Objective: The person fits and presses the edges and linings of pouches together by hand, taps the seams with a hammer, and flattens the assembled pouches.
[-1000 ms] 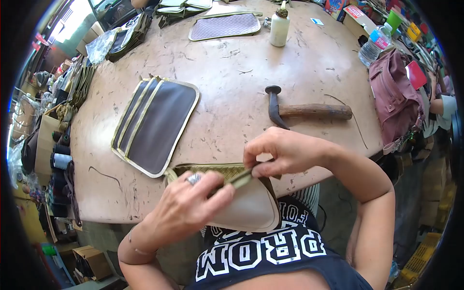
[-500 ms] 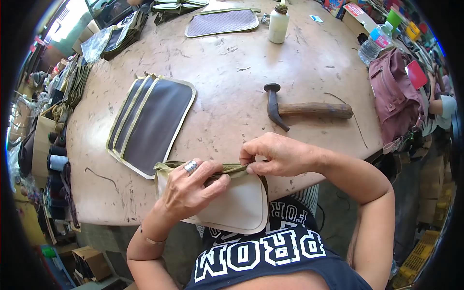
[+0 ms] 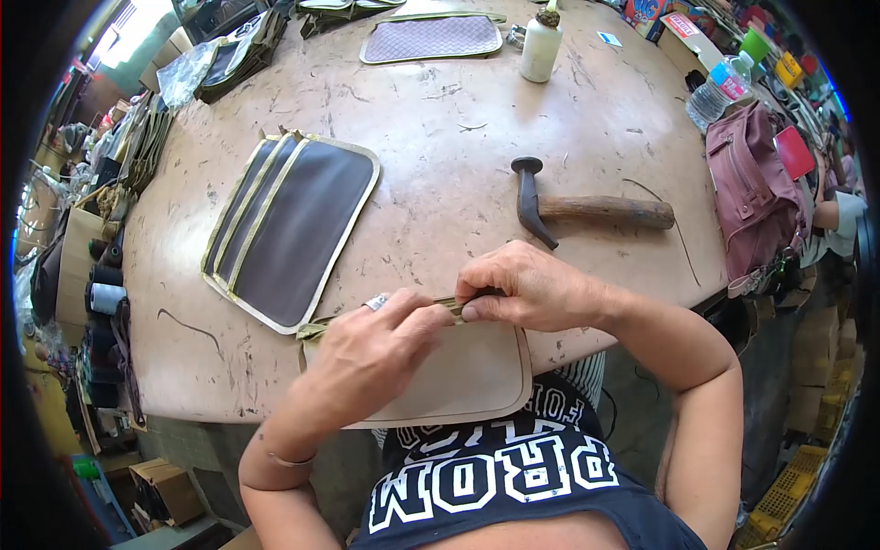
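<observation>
At the table's near edge lies a cream bag panel (image 3: 467, 374) with rounded corners and folded olive fabric along its top. My right hand (image 3: 532, 286) pinches that olive edge between thumb and fingers. Across the upper left of the panel reaches my left hand (image 3: 376, 346), a ring on one finger; its bent fingers are closed on the same edge, close to my right hand. Just beyond lies a dark panel with several yellow-edged pocket layers (image 3: 298, 225). A hammer with a wooden handle (image 3: 605, 212) rests past my right hand.
A white bottle (image 3: 541, 50) and a quilted panel (image 3: 431, 39) are at the table's far side. On the right are a pink bag (image 3: 756, 188) and a water bottle (image 3: 718, 94). Thread spools (image 3: 105, 298) line the left side, below stacked olive pieces (image 3: 147, 151).
My left hand has slid right along the olive edge, nearer to my right hand. The cream panel has shifted slightly right and up; my right hand keeps its pinch.
</observation>
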A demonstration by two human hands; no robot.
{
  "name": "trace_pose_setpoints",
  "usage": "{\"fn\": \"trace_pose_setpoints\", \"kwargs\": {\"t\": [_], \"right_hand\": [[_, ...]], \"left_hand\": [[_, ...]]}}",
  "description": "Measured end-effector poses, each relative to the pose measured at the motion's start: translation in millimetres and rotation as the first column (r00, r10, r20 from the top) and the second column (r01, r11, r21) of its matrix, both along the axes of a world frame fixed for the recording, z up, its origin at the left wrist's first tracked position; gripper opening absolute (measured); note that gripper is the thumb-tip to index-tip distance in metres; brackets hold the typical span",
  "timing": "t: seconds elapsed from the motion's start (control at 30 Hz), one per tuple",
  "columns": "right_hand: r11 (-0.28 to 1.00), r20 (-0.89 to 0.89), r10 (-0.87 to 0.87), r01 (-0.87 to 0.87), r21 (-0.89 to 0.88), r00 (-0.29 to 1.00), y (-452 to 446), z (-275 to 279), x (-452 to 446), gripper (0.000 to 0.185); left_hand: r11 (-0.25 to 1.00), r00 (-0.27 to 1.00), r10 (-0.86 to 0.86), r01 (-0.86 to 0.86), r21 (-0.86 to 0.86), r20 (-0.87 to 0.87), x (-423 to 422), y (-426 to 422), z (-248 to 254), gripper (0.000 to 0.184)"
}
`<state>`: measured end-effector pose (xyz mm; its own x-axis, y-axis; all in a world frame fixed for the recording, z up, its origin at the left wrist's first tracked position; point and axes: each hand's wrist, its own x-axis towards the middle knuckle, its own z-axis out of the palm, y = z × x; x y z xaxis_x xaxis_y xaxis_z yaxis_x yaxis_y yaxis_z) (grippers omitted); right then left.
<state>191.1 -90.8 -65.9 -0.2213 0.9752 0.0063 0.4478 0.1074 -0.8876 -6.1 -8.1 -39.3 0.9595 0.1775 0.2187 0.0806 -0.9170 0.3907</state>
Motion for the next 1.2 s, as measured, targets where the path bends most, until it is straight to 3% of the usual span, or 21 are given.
{"fn": "trace_pose_setpoints", "kwargs": {"t": [0.2, 0.3, 0.4, 0.57, 0.7, 0.8, 0.9, 0.93, 1.13, 1.2], "right_hand": [[0.992, 0.035, 0.062, -0.058, -0.109, 0.997, 6.5, 5.9, 10.9, 0.015], [0.989, 0.035, 0.033, -0.027, -0.146, 0.999, 6.9, 1.1, 8.6, 0.015], [0.991, 0.029, 0.023, -0.019, -0.130, 0.999, 7.6, -1.2, 4.3, 0.015], [0.997, 0.247, 0.037, -0.018, -0.079, 0.968, 11.9, 2.4, 1.4, 0.015], [0.998, 0.235, -0.050, 0.044, 0.033, 0.971, 8.4, -2.1, -9.5, 0.013], [0.998, 0.143, -0.019, 0.011, 0.055, 0.990, 7.1, -8.7, -3.8, 0.011], [0.997, 0.065, 0.078, -0.078, -0.004, 0.995, 9.6, -2.6, 5.1, 0.011], [0.996, 0.043, 0.092, -0.091, -0.022, 0.995, 9.0, -0.1, 5.1, 0.011], [0.998, 0.086, 0.045, -0.041, -0.053, 0.995, 11.0, -8.0, 11.9, 0.014], [0.999, 0.137, 0.030, -0.026, -0.032, 0.990, 10.0, -10.4, 7.9, 0.014]], "left_hand": [[0.941, 0.992, -0.029, -0.015, -0.338, -0.124, -10.1, 26.1, 3.8, 0.015], [0.986, 0.999, -0.014, 0.019, -0.168, 0.032, -8.8, 20.8, -9.6, 0.017], [0.993, 0.994, -0.014, 0.025, -0.112, 0.104, -9.0, 19.1, -18.5, 0.020], [0.995, 0.989, 0.003, 0.012, -0.098, 0.149, -7.2, 18.8, -25.6, 0.021], [0.996, 0.982, 0.057, -0.043, -0.083, 0.181, -5.7, 12.6, -29.4, 0.020], [0.966, 0.994, 0.105, -0.094, -0.242, 0.033, -8.1, 12.5, -12.9, 0.021], [0.869, 0.986, 0.019, -0.100, -0.485, -0.168, -16.5, 25.7, 6.0, 0.021], [0.869, 0.990, 0.018, -0.085, -0.487, -0.140, -16.5, 23.9, 2.5, 0.021], [0.999, 0.990, -0.007, 0.014, -0.049, 0.137, -20.8, 17.9, -35.3, 0.021], [0.999, 0.987, -0.042, 0.045, -0.017, 0.158, -19.6, 18.0, -38.3, 0.026]]}}
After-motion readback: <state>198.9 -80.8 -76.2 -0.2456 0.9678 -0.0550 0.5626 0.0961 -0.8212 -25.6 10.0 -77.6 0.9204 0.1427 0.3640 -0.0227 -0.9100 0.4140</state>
